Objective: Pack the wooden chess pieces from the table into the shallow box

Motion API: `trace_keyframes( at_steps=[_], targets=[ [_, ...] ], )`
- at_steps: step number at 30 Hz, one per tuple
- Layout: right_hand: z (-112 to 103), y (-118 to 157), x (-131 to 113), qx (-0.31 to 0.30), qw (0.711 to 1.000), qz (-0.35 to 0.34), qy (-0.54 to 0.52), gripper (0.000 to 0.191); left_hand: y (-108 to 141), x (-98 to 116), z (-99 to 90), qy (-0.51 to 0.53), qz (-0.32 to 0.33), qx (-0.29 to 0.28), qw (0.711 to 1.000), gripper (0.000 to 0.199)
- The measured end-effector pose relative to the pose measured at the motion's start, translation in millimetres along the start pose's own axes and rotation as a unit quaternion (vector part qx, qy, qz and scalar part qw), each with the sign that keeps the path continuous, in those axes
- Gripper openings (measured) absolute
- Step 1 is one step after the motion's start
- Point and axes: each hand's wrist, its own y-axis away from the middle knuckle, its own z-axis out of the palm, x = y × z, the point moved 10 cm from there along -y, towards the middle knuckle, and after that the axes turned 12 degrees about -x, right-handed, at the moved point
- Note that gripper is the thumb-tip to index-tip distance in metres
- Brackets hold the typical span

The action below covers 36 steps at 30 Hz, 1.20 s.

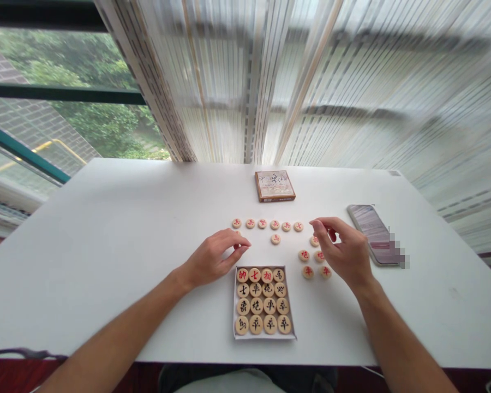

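My left hand (219, 256) hovers over the table just behind the open box of xiangqi pieces (234, 311), thumb and fingers pinched together. Anything between them is hidden. A piece peeks out behind its knuckles. My right hand (346, 251) is also closed in a pinch, right of a row of red-marked pieces (274, 224); whatever its fingertips hold is too small to make out. Beneath it lie a red cannon piece (304, 255) and a red chariot piece (308, 272), each beside a matching one. A red horse piece (275, 239) sits alone between my hands. Mostly black-marked pieces fill the box, with three red ones in its far row.
A flat printed box lid (275, 186) rests farther back on the white table (118, 229). To the right of my right hand lies a phone (370, 232). Striped curtains (229, 82) and a window stand behind the table's far edge.
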Motion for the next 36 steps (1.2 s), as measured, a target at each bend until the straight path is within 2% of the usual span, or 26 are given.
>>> trace_keyframes(
  at_steps=[10, 21, 24, 27, 30, 33, 36],
  targets=[
    [2, 0, 9, -0.011, 0.999, 0.028, -0.016, 0.031, 4, -15, -11.5, -0.040, -0.020, 0.045, 0.998, 0.013],
    [10, 1, 10, -0.034, 0.996, 0.036, -0.068, 0.040, 4, -45, -37.2, -0.057, -0.102, 0.129, 0.985, 0.016],
    [12, 0, 10, -0.035, 0.996, 0.032, -0.080, 0.041, -1, -49, -50.1, -0.060, -0.106, 0.157, 0.980, 0.015],
    [14, 0, 12, -0.037, 0.995, 0.029, -0.087, 0.042, -18, -48, -71.6, -0.052, -0.107, 0.190, 0.975, 0.017],
    [16, 1, 16, -0.038, 0.995, 0.036, -0.090, 0.042, -50, -41, -91.9, -0.008, -0.096, 0.217, 0.971, 0.022],
    [15, 0, 21, -0.032, 0.994, 0.045, -0.095, 0.043, -97, -23, -89.0, 0.038, -0.057, 0.157, 0.985, 0.026],
    [11, -1, 26, -0.018, 0.993, 0.055, -0.101, 0.044, -130, -5, -69.4, 0.053, -0.027, 0.054, 0.997, 0.025]
  ],
)
